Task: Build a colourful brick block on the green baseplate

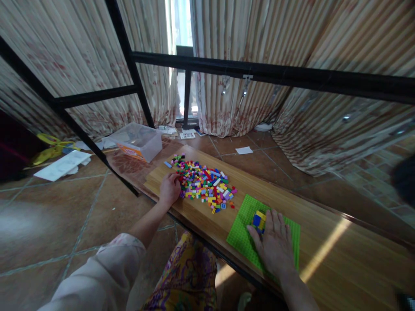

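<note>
My left hand (170, 189) is at the left edge of a pile of small coloured toy bricks (204, 181). Its fingers curl in at the bricks, and whatever they may hold is hidden. Flat on the green baseplate (241, 224) rests my right hand (277, 242), with fingers stretched out and the thumb apart. Between that thumb and forefinger stands a small yellow and blue brick build (258, 221) on the plate, its right side partly covered by the hand.
A wooden bench top (327, 246) carries the bricks and baseplate. Beyond its far left end stands a clear plastic box (139, 140) with an orange label. A black metal frame (227, 65) crosses in front of long curtains (233, 34). White boards (61, 166) lie on the tiled floor.
</note>
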### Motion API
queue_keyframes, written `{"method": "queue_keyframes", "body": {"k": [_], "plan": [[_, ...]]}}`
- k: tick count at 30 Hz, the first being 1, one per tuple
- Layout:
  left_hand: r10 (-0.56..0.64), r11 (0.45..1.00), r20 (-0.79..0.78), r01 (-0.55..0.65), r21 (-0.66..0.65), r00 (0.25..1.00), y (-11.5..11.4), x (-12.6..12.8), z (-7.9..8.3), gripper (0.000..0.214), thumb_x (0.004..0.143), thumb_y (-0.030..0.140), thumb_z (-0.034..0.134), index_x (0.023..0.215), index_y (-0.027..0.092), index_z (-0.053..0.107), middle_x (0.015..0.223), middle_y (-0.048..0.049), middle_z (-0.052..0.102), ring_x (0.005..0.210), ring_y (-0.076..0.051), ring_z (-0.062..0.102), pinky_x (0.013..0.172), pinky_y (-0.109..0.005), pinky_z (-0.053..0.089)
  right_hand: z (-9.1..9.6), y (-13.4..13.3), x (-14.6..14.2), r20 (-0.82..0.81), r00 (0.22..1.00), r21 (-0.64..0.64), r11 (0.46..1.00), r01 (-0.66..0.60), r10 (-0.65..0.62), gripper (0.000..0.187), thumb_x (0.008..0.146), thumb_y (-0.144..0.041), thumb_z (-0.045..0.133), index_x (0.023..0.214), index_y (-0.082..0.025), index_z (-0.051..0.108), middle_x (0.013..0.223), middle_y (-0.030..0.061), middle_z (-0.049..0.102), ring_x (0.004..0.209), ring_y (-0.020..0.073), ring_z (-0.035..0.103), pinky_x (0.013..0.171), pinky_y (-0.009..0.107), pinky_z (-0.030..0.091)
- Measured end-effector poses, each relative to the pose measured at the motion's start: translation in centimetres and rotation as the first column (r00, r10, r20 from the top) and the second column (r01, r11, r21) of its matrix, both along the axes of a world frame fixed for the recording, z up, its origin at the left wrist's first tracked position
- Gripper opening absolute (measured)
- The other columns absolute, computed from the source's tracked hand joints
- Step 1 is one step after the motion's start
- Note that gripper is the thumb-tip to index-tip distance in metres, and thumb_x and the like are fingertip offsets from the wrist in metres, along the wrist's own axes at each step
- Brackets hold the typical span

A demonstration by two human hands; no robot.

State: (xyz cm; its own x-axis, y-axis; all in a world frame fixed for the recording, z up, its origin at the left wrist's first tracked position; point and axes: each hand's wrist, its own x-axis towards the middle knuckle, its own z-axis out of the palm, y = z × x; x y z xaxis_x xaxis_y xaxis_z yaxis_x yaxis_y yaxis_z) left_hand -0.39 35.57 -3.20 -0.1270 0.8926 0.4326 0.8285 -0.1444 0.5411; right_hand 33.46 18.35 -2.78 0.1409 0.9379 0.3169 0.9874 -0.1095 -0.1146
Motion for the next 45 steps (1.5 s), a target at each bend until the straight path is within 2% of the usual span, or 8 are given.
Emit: {"method": "queue_keyframes", "body": {"k": [14, 20, 25, 27, 30, 34, 38, 45], "plan": [[-0.015, 1.000, 0.007, 0.015, -0.021, 1.000, -0.1, 0.1, 0.3, 0.030, 0.084, 0.016, 0.042, 0.094, 0.016, 0.070, 0.102, -0.0116, 0.068, 0.099, -0.025, 0.063, 0.089, -0.038, 0.051, -0.5, -0.3, -0.6, -0.017, 1.000, 0.015, 1.000, -0.001, 0.001, 0.092, 0.088, -0.071, 0.026, 0.148, 0.000, 0.025, 0.152, 0.0262, 0.031, 0.144, 0.0365, 0.020, 0.111, 0.057, 0.025], [-0.006, 1.000, 0.017, 0.006, -0.018, 1.000, -0.1, 0.1, 0.1, 0.029, 0.084, 0.016, 0.043, 0.094, 0.017, 0.070, 0.102, -0.0099, 0.068, 0.100, -0.024, 0.062, 0.090, -0.036, 0.051, 1.8, 0.2, -0.9, -0.067, 0.997, -0.036, 0.998, 0.043, -0.046, 0.076, 0.094, -0.061, 0.022, 0.144, -0.005, 0.035, 0.148, 0.0215, 0.040, 0.141, 0.0339, 0.027, 0.111, 0.061, 0.022], [-0.015, 1.000, 0.035, 0.015, -0.008, 0.999, -0.1, 0.1, 0.0, 0.029, 0.084, 0.016, 0.042, 0.093, 0.017, 0.070, 0.101, -0.0100, 0.068, 0.099, -0.024, 0.062, 0.089, -0.037, 0.051, 4.0, 2.4, -5.7, -0.167, 0.981, 0.113, 0.991, -0.076, 0.094, 0.055, 0.096, -0.049, 0.034, 0.135, -0.013, 0.048, 0.139, 0.0192, 0.050, 0.135, 0.0323, 0.037, 0.108, 0.059, 0.029], [-0.016, 1.000, 0.043, 0.016, -0.004, 0.999, -0.1, 0.0, 0.0, 0.029, 0.083, 0.017, 0.042, 0.093, 0.017, 0.070, 0.101, -0.0101, 0.068, 0.099, -0.024, 0.062, 0.088, -0.037, 0.052, 3.6, 2.5, -8.8, -0.236, 0.950, 0.146, 0.974, -0.173, 0.204, 0.045, 0.096, -0.040, 0.039, 0.133, -0.016, 0.051, 0.137, 0.0162, 0.053, 0.131, 0.0296, 0.044, 0.107, 0.055, 0.034], [-0.020, 1.000, 0.039, 0.020, -0.004, 0.999, -0.1, -0.1, 0.1, 0.029, 0.083, 0.018, 0.043, 0.093, 0.017, 0.070, 0.102, -0.0106, 0.069, 0.099, -0.025, 0.063, 0.088, -0.038, 0.051, 2.2, 1.5, -13.6, -0.292, 0.873, 0.142, 0.920, -0.365, 0.391, 0.039, 0.093, -0.031, 0.048, 0.129, -0.018, 0.054, 0.137, 0.0135, 0.054, 0.132, 0.0275, 0.043, 0.109, 0.052, 0.033], [-0.022, 1.000, 0.035, 0.023, -0.014, 0.999, -0.1, -0.1, 0.3, 0.029, 0.083, 0.019, 0.043, 0.094, 0.016, 0.070, 0.103, -0.0114, 0.069, 0.099, -0.026, 0.062, 0.090, -0.039, 0.051, 1.0, -0.4, -17.2, -0.375, 0.791, 0.136, 0.872, -0.470, 0.484, 0.034, 0.089, -0.024, 0.054, 0.124, -0.021, 0.058, 0.132, 0.0101, 0.058, 0.128, 0.0251, 0.047, 0.111, 0.051, 0.033], [-0.027, 0.999, 0.043, 0.028, -0.022, 0.999, -0.1, -0.1, 0.5, 0.030, 0.083, 0.020, 0.043, 0.094, 0.016, 0.070, 0.104, -0.0119, 0.069, 0.099, -0.027, 0.062, 0.090, -0.040, 0.051, 1.8, -0.1, -16.7, -0.416, 0.789, 0.125, 0.888, -0.442, 0.452, 0.032, 0.090, -0.022, 0.053, 0.121, -0.022, 0.059, 0.129, 0.0091, 0.059, 0.124, 0.0249, 0.050, 0.109, 0.052, 0.034], [-0.045, 0.999, 0.053, 0.046, -0.017, 0.998, -0.1, -0.1, 0.4, 0.028, 0.084, 0.020, 0.044, 0.092, 0.016, 0.070, 0.102, -0.0115, 0.069, 0.098, -0.027, 0.062, 0.089, -0.040, 0.051, 2.7, 2.8, -13.8, -0.426, 0.825, 0.153, 0.929, -0.337, 0.370, 0.030, 0.093, -0.026, 0.048, 0.119, -0.020, 0.062, 0.126, 0.0093, 0.061, 0.121, 0.0235, 0.051, 0.107, 0.048, 0.038]]}}
